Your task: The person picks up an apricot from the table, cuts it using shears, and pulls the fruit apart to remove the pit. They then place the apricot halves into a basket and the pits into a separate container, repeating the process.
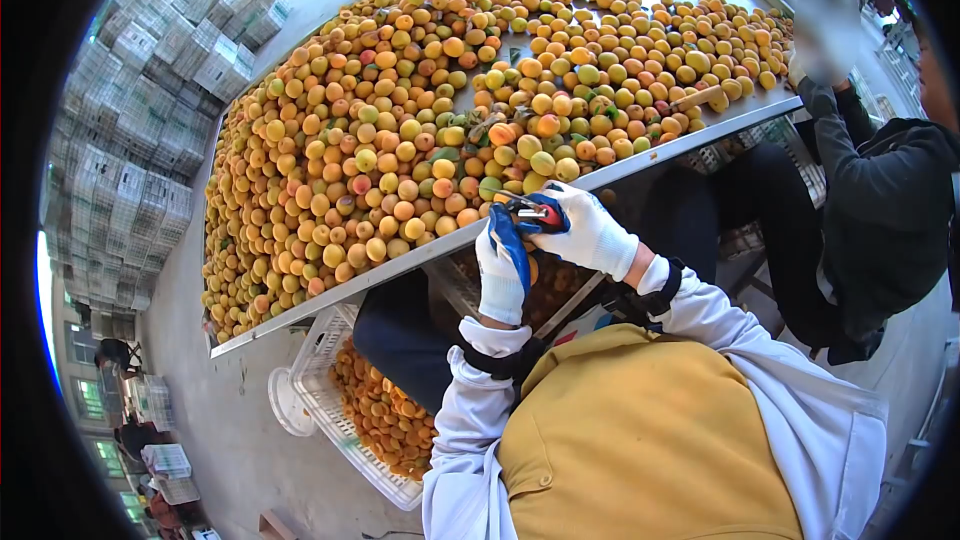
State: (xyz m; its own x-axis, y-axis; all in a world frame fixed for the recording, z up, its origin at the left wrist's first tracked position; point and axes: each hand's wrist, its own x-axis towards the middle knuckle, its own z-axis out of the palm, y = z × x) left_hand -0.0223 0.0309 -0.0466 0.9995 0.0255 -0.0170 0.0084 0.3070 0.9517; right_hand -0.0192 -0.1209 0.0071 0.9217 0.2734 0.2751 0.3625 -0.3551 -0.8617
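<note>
My right hand (588,228), in a white glove with blue-coated fingers, is closed around a red-and-black handled tool (546,214). A thin metal tip of the tool points left toward the fruit pile. Just beside it, almost touching, my left hand (503,265) wears the same kind of glove. Its fingers are bent together, and whatever they may hold is hidden. Both hands are at the front edge of a metal table (655,154) heaped with orange and yellow-green apricots (330,150). A greenish apricot (489,187) lies close to my left fingertips.
Below the table at left, a white plastic crate (375,472) holds orange cut fruit (385,410). A person in dark clothes (880,210) sits at the right. A wooden-handled tool (697,98) lies among the fruit. Stacked crates (125,190) stand at far left.
</note>
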